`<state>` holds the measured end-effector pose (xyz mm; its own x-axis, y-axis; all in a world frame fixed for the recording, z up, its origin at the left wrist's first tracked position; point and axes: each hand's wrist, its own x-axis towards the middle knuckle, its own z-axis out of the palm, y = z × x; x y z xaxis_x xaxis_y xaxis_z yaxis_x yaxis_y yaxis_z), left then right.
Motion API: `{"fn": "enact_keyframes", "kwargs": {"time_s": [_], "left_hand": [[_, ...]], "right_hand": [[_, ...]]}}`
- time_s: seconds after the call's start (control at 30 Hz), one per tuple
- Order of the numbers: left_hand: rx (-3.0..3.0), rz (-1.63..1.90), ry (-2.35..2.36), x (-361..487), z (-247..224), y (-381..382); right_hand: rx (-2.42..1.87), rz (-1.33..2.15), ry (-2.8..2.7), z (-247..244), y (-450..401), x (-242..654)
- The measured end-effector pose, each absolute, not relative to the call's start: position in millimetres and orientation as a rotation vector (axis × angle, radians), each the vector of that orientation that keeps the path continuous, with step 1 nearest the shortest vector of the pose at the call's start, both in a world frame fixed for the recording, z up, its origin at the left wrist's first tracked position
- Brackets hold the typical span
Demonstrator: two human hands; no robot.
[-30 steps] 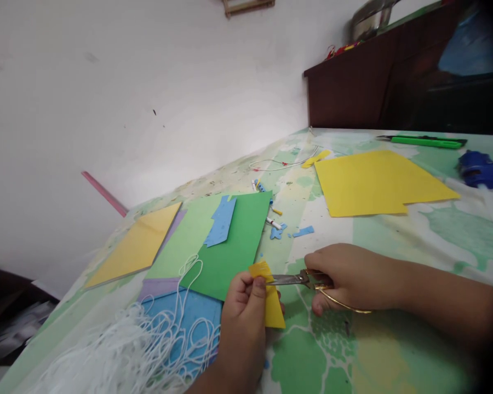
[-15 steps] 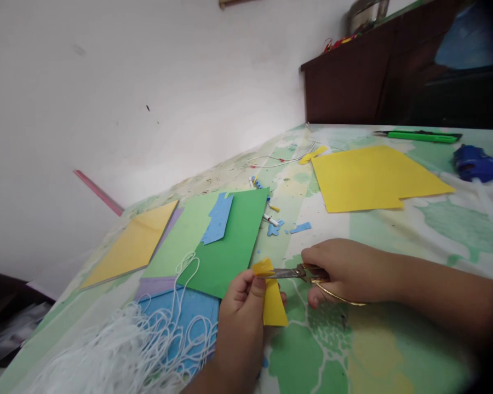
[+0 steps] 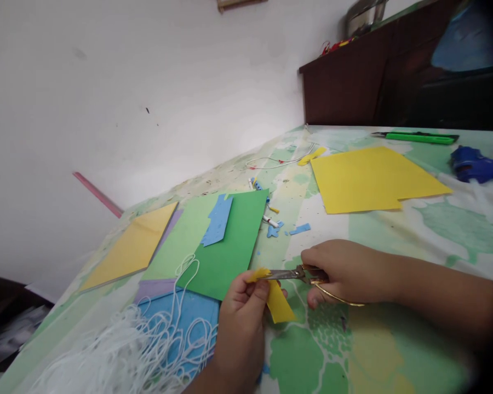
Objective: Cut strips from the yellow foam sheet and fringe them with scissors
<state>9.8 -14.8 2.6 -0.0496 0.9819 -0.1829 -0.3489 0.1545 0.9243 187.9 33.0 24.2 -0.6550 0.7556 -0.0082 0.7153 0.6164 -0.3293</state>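
Observation:
My left hand [image 3: 246, 317] pinches a small piece of yellow paper [image 3: 280, 303] between thumb and fingers. Part of the paper is hidden behind the thumb. My right hand [image 3: 340, 271] is wrapped around the gold handles of a pair of scissors [image 3: 290, 273]. The blades point left and meet the upper part of the yellow paper, close to my left fingertips. Beyond my hands lie a blue paper cutout [image 3: 273, 230] and a small blue paper strip [image 3: 299, 229].
Left are green sheets [image 3: 234, 268] with a blue scrap [image 3: 218, 221], a yellow-orange pad [image 3: 131, 249] and tangled white cord [image 3: 107, 350]. Right lie a large yellow sheet [image 3: 365, 180], a green cutter [image 3: 421, 138] and a blue glue gun [image 3: 474, 164]. A wall stands behind the table.
The yellow paper has turned in my left hand: its lower end has swung right and its upper part has tilted at the blades. My right hand has barely moved.

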Motion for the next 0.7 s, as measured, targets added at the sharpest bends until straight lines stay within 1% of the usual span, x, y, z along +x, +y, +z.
{"fn": "enact_keyframes", "kwargs": {"time_s": [0.17,0.47,0.7], "left_hand": [[0.766,1.339,1.095,8.9,-0.2,-13.8],[0.870,1.273,1.124,7.6,-0.9,-13.2],[0.829,1.254,1.206,7.9,1.6,-13.1]], "right_hand": [[-1.247,0.465,-2.708,24.4,32.2,187.8],[-1.232,0.461,-2.718,24.1,32.5,187.7],[-1.220,0.454,-2.716,24.2,33.0,188.0]]}}
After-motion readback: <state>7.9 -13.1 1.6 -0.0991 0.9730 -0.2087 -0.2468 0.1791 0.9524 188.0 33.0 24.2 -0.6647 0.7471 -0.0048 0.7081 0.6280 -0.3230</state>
